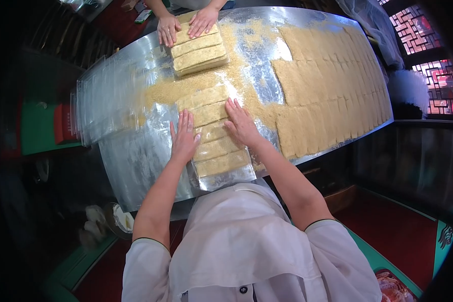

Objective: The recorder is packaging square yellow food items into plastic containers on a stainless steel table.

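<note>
Before me lies a row of crumb-coated pastry strips (205, 113). A clear ribbed plastic tray (222, 149) covers the strips nearest me, and its clear edge reaches toward the table's front. My left hand (185, 136) lies flat along the row's left side, thumb spread over the tray. On the opposite side my right hand (242, 122) touches the row's right edge with extended fingers. Neither hand is closed around anything. Across the table, another person's two hands (204, 22) press on a layered block of similar strips (199, 51).
Overlapping rows of crumb-coated strips (324, 87) cover the right side of the metal table (136, 166). Clear plastic trays (105, 100) are stacked at left. Loose yellow crumbs (181, 88) lie between the two groups of strips. A bowl of white material (122, 219) stands below the table's left edge.
</note>
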A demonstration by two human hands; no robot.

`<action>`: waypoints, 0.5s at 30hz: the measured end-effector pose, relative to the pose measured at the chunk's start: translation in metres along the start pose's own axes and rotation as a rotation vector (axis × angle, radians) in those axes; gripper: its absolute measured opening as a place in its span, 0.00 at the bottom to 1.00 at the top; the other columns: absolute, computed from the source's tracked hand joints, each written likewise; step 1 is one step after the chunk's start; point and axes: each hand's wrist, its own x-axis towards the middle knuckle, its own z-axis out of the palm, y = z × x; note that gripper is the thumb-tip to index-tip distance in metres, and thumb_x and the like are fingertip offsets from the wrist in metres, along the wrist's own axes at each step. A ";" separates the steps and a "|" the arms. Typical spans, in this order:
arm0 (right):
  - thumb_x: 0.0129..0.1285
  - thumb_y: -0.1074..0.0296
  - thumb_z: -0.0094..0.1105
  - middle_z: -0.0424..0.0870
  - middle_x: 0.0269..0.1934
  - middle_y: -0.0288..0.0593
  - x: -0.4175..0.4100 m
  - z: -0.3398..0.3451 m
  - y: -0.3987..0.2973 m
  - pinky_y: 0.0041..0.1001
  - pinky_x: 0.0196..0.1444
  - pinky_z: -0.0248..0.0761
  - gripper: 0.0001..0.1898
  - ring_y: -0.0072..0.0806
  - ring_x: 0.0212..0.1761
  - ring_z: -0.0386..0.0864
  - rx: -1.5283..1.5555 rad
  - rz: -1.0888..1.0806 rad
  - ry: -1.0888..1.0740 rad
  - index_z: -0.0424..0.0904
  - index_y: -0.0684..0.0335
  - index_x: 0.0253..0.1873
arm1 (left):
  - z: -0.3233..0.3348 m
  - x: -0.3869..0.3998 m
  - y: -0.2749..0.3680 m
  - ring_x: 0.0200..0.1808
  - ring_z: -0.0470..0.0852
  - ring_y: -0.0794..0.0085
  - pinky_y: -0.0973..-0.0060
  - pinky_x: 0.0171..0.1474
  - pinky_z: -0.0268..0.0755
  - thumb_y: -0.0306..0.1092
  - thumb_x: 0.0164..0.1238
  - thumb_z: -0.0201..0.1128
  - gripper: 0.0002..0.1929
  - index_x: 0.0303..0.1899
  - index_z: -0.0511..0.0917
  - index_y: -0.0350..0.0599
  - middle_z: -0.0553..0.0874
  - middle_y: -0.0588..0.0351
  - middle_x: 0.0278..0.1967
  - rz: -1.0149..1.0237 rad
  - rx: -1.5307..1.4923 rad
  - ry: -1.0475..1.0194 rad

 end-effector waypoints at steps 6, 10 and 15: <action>0.75 0.61 0.51 0.80 0.56 0.48 -0.114 -0.039 0.028 0.35 0.59 0.71 0.20 0.32 0.60 0.76 0.635 0.671 0.557 0.71 0.64 0.66 | 0.000 0.013 0.023 0.82 0.41 0.66 0.49 0.79 0.24 0.42 0.72 0.60 0.41 0.79 0.46 0.43 0.46 0.53 0.81 -0.017 -0.019 -0.001; 0.74 0.61 0.56 0.79 0.44 0.39 -0.188 -0.038 0.042 0.28 0.43 0.76 0.13 0.22 0.48 0.77 0.830 1.106 0.707 0.75 0.62 0.55 | -0.007 0.052 0.066 0.82 0.41 0.68 0.47 0.79 0.25 0.44 0.74 0.56 0.37 0.78 0.51 0.43 0.47 0.55 0.81 0.283 -0.003 0.016; 0.70 0.68 0.60 0.78 0.46 0.41 -0.206 -0.030 0.043 0.28 0.37 0.79 0.14 0.26 0.44 0.78 1.180 1.306 0.781 0.72 0.67 0.56 | 0.008 0.072 0.082 0.82 0.41 0.71 0.48 0.80 0.25 0.48 0.76 0.52 0.35 0.78 0.52 0.44 0.47 0.58 0.81 0.430 0.104 -0.052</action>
